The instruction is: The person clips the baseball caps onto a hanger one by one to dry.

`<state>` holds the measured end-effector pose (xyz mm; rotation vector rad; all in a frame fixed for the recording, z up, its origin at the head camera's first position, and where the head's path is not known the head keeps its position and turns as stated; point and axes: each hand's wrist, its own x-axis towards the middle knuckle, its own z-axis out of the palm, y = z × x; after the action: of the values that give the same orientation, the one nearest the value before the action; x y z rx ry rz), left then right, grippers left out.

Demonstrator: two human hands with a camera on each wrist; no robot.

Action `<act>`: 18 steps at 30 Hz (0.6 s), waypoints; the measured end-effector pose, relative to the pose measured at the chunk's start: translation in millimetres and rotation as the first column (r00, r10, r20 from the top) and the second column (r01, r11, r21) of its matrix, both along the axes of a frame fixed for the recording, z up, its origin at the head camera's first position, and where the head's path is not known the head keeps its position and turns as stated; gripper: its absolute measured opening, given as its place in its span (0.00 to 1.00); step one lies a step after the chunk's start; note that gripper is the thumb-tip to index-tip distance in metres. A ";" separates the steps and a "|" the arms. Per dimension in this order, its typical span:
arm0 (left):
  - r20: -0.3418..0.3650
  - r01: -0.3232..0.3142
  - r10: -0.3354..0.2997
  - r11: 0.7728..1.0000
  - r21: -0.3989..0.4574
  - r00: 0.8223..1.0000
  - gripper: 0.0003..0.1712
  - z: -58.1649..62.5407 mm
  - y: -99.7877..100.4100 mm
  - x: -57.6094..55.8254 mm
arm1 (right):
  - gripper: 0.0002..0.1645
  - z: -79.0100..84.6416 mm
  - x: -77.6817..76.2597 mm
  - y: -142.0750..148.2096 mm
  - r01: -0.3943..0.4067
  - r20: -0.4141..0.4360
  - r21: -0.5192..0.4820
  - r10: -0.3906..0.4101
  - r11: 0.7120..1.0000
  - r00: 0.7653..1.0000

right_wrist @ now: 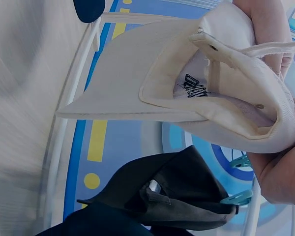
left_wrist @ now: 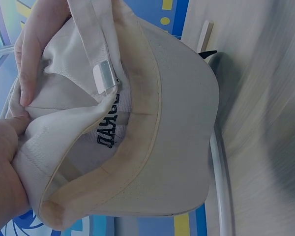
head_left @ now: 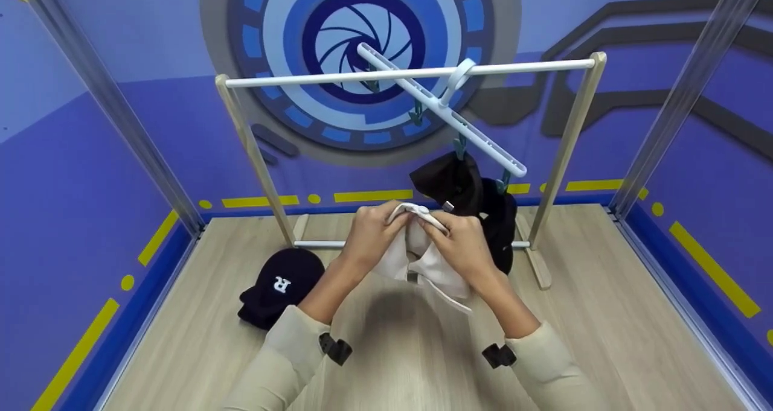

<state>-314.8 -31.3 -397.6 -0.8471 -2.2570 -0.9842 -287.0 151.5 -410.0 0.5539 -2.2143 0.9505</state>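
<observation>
A cream baseball cap (head_left: 444, 272) is held up over the table in front of me. My left hand (head_left: 370, 236) grips one side of its crown, and my right hand (head_left: 466, 245) pinches the other side. In the left wrist view the cap's inside faces the camera, with the brim (left_wrist: 184, 132), the back strap with a metal buckle (left_wrist: 104, 77) and dark lettering in the lining. The right wrist view shows the strap's loose end (right_wrist: 275, 48) sticking out past the crown.
A rack with a white top bar (head_left: 290, 80) stands behind my hands. From it hangs a white hanger (head_left: 474, 134) with green clips, holding a dark brown cap (head_left: 450, 181) and a black cap (head_left: 502, 221) at its right. A navy cap (head_left: 302, 269) lies on the table at left.
</observation>
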 end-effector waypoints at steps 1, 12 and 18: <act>0.000 0.003 -0.003 1.000 -0.001 1.000 0.10 0.9 -0.5 -0.7 | 0.07 1.0 -0.7 0.1 0.001 0.002 -0.003 -0.001 1.000 1.000; -0.013 0.050 -0.050 0.999 0.005 0.999 0.09 8.4 2.6 -5.2 | 0.05 11.8 -5.4 8.8 0.049 0.020 -0.020 -0.049 0.999 0.999; -0.014 0.045 -0.045 0.999 -0.015 0.999 0.09 12.1 4.9 -9.3 | 0.05 15.3 -9.1 9.2 0.072 0.045 -0.031 -0.071 0.997 0.996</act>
<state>-324.0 -26.4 -385.5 -0.9128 -2.2446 -0.9794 -296.1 160.7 -394.7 0.4398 -2.2380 0.9674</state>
